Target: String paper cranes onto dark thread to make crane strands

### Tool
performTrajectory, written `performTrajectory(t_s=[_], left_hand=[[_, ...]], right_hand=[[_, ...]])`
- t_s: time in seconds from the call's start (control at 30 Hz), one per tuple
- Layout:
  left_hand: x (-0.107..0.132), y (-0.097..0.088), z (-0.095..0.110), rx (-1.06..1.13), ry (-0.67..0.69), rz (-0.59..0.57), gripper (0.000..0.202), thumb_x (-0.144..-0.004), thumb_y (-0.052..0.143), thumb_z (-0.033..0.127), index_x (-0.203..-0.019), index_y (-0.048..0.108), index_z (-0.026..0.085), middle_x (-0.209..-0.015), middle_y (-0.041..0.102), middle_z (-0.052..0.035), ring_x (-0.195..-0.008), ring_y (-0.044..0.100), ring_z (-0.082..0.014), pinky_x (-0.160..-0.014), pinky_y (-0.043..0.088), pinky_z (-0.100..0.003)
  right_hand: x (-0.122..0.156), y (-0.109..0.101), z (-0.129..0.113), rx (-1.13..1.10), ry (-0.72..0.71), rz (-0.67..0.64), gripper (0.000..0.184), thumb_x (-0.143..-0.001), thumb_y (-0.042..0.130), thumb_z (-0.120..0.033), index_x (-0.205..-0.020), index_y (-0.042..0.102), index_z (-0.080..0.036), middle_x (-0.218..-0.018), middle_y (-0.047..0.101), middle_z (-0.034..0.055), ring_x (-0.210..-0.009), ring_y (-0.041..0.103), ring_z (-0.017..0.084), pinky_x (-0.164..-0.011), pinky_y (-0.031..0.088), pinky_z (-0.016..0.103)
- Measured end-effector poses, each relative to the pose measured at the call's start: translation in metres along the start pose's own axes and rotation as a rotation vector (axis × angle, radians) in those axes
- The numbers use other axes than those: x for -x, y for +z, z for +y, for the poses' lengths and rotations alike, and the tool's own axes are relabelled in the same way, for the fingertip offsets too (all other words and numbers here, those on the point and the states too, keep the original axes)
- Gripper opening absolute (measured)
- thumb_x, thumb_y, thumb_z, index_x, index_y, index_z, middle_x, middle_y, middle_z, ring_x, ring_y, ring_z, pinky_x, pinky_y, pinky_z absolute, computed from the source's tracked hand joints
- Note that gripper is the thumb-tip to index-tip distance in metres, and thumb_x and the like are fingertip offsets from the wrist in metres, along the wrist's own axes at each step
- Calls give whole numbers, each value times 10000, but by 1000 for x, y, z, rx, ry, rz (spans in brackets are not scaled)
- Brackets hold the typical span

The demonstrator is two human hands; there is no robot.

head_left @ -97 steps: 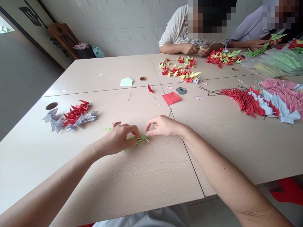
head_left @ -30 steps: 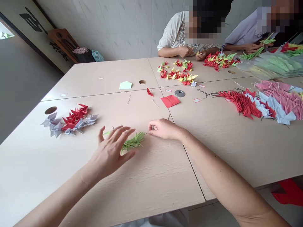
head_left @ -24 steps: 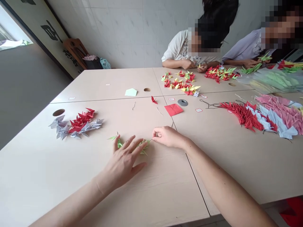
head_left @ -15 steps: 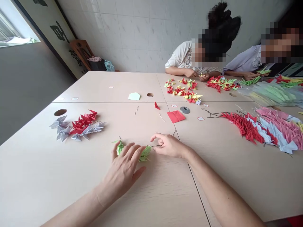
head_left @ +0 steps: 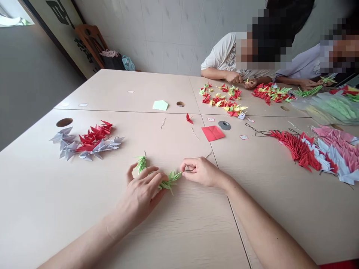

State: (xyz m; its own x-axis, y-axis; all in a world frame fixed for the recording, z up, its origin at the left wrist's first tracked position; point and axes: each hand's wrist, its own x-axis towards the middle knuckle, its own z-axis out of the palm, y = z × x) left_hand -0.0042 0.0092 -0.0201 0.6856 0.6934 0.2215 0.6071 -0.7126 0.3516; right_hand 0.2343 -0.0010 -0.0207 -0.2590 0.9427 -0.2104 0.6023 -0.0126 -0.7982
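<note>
A garland of light green folded-paper cranes [head_left: 171, 180] lies on the table before me. My left hand [head_left: 144, 188] curls over its middle, fingers on the far side and thumb on the near side, hiding part of it. From the garland's right end runs a thin dark string [head_left: 209, 155]. My right hand [head_left: 202, 171] pinches that string between thumb and fingertips, close to the last cranes. Beyond my hands lie a red paper square [head_left: 213, 133] and a single red folded crane [head_left: 189, 118].
At left lies a garland of red and greyish-white cranes [head_left: 92, 144]. Red, white and pink garlands [head_left: 297, 147] lie at right. A grey metal disc [head_left: 224, 125] and a pale green paper [head_left: 160, 105] lie farther back. Two people sit across the table [head_left: 98, 213], handling folded paper.
My left fingers have closed more around the green garland. The right hand's thumb and fingers have come together on the string at its end. The view has shifted slightly.
</note>
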Motion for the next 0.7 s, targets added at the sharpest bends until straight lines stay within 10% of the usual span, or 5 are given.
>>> performTrajectory(t_s=[0.7], left_hand=[[-1,0,10,-1,42,-7,386,-842,633,333,-1219,552,343,-1182,693,8,-1184,566,-274,-1121,25,-504]], right_hand=[[9,-8,-15,10,34,-146,169,-800,604,-339,-914,533,-237,-554,312,-109,-510,307,86,-544,269,217]])
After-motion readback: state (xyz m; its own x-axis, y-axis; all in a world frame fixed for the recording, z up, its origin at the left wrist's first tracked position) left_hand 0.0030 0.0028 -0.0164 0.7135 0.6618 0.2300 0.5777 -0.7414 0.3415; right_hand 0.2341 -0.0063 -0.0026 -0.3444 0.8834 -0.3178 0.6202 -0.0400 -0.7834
